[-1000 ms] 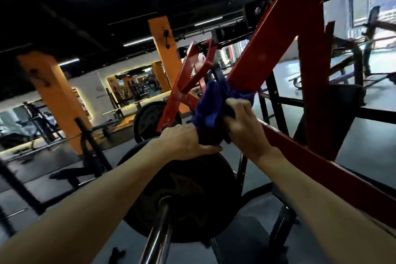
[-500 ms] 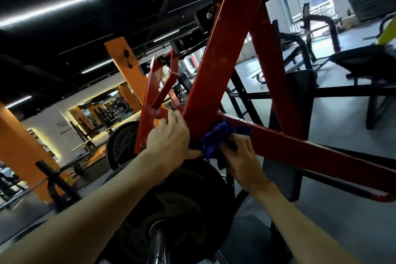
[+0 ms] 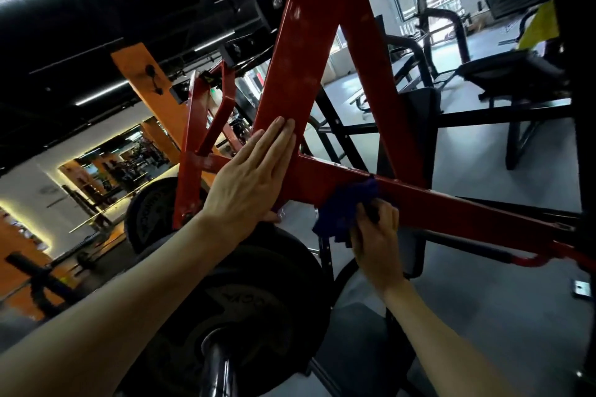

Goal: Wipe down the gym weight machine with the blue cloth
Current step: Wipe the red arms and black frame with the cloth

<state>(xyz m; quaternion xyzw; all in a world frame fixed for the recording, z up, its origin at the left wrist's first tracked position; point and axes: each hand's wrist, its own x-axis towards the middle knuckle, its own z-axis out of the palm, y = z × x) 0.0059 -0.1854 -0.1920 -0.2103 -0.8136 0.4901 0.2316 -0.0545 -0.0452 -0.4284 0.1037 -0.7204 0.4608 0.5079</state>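
At the red frame's [image 3: 290, 87] joint, left hand [image 3: 248, 180] lies flat, fingers straight, likely steadying, while right hand [image 3: 375, 235] bunches the cloth [image 3: 345, 206] against the lower bar's [image 3: 451, 206] underside to rub it

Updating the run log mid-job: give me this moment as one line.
left hand: flat on red upright beam | right hand: grips blue cloth against red cross beam | weight plate: below
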